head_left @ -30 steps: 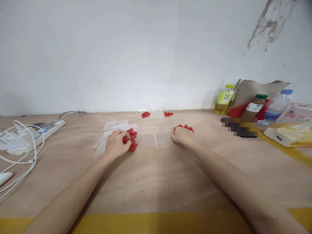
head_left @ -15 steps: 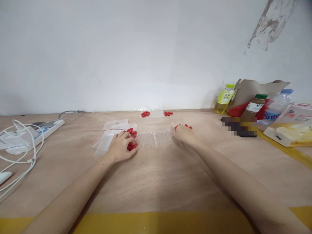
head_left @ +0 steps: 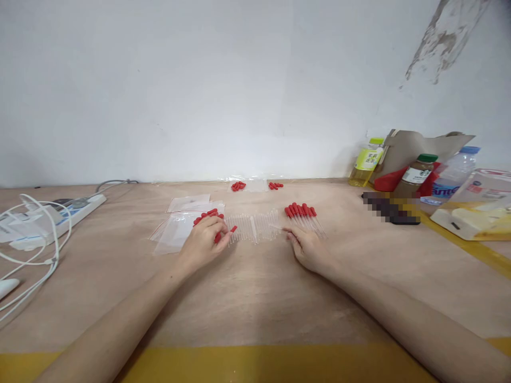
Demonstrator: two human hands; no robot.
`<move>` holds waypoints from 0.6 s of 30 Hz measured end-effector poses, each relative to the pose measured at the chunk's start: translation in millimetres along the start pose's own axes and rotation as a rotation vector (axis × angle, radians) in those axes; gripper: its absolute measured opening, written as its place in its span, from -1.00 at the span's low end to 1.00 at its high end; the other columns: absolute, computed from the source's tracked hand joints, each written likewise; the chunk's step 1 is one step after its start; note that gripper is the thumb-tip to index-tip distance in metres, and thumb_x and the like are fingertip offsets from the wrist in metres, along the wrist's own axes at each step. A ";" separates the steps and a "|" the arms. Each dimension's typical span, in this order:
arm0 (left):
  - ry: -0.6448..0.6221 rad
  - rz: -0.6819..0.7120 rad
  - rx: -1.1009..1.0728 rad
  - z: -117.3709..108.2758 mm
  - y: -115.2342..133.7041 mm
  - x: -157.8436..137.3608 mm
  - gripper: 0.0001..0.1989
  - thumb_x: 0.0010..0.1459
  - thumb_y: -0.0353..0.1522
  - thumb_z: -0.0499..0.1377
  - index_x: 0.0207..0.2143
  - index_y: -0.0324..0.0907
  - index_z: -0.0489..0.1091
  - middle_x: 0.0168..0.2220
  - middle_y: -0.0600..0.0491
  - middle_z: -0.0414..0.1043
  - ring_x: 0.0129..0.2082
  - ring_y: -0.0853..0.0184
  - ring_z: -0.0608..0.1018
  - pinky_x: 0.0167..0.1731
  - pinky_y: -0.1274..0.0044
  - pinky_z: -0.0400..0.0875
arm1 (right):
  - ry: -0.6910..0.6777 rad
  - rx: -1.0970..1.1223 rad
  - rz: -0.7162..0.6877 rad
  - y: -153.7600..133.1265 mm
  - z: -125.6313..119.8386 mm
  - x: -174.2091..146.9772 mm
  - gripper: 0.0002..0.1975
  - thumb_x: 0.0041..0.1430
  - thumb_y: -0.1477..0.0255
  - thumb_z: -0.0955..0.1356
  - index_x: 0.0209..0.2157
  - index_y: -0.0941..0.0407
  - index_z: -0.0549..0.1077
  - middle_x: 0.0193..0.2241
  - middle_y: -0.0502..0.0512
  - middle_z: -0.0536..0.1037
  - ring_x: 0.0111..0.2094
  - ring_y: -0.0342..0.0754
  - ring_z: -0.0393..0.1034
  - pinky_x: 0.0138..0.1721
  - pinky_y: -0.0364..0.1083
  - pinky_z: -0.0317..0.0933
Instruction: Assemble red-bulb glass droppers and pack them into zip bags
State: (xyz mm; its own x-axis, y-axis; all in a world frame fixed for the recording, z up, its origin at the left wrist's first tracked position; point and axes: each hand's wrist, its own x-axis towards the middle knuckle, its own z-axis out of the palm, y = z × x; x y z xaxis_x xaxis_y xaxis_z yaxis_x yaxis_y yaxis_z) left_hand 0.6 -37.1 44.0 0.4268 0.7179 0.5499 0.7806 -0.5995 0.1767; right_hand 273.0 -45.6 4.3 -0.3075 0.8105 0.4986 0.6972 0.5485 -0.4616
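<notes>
My left hand (head_left: 203,240) pinches a small red rubber bulb (head_left: 233,229), which sticks out past the fingertips. Beneath and behind that hand lies a pile of loose red bulbs (head_left: 211,213), partly hidden by it. My right hand (head_left: 310,249) is closed on a thin clear dropper tube (head_left: 278,227) that points left. Between the hands, a row of clear tubes (head_left: 253,227) lies side by side on the table. Just beyond my right hand are several droppers with red bulbs fitted (head_left: 300,210), their clear stems angled toward me.
Clear plastic bags (head_left: 175,229) lie left of the bulbs. More red bulbs (head_left: 238,186) sit on plastic near the wall. A power strip (head_left: 80,215) with white cables is at the left. Bottles (head_left: 415,175), a dark pixelated object (head_left: 391,208) and a package (head_left: 479,205) stand right.
My right hand has drawn back from the fitted droppers toward me, uncovering them, and a clear tube now points left from it. My left hand has lifted a red bulb to the right of the pile.
</notes>
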 end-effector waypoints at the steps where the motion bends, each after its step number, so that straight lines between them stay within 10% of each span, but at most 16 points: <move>1: -0.016 -0.028 -0.099 3.0 5.7 -0.9 -0.84 0.14 -0.33 0.01 -0.44 -0.20 0.31 -0.41 0.04 0.36 -0.38 0.34 0.41 -0.35 0.49 0.29 | 0.003 0.028 -0.002 -1.6 0.4 -1.3 -0.76 0.19 0.46 0.10 -0.19 0.14 0.31 -0.30 0.15 0.46 -0.28 -0.04 0.35 -0.26 -0.08 0.18; 9: -0.145 -0.147 -0.578 47.6 29.7 -14.6 -0.84 0.17 -0.34 0.01 -0.22 -0.20 0.28 -0.34 0.04 0.43 -0.36 0.36 0.47 -0.35 0.52 0.37 | -0.030 0.107 -0.058 -15.9 6.8 -9.3 -0.80 0.20 0.38 0.15 -0.31 0.11 0.35 -0.42 0.05 0.45 -0.39 -0.12 0.31 -0.32 -0.13 0.16; 18: -0.185 -0.074 -0.512 42.9 33.7 -13.5 -0.79 0.21 -0.37 -0.03 -0.18 -0.16 0.36 -0.29 0.03 0.41 -0.28 0.34 0.44 -0.24 0.49 0.34 | -0.071 0.066 -0.103 -16.9 8.4 -9.7 -0.83 0.18 0.46 0.17 -0.34 0.11 0.37 -0.45 0.01 0.46 -0.40 -0.14 0.30 -0.32 -0.14 0.09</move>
State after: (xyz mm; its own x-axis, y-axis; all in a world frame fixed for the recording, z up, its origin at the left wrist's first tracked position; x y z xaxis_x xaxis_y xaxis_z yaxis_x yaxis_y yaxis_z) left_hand 40.7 -51.7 7.5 0.4888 0.7872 0.3761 0.5091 -0.6074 0.6098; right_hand 258.8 -61.0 1.1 -0.4218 0.7605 0.4937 0.6162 0.6399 -0.4592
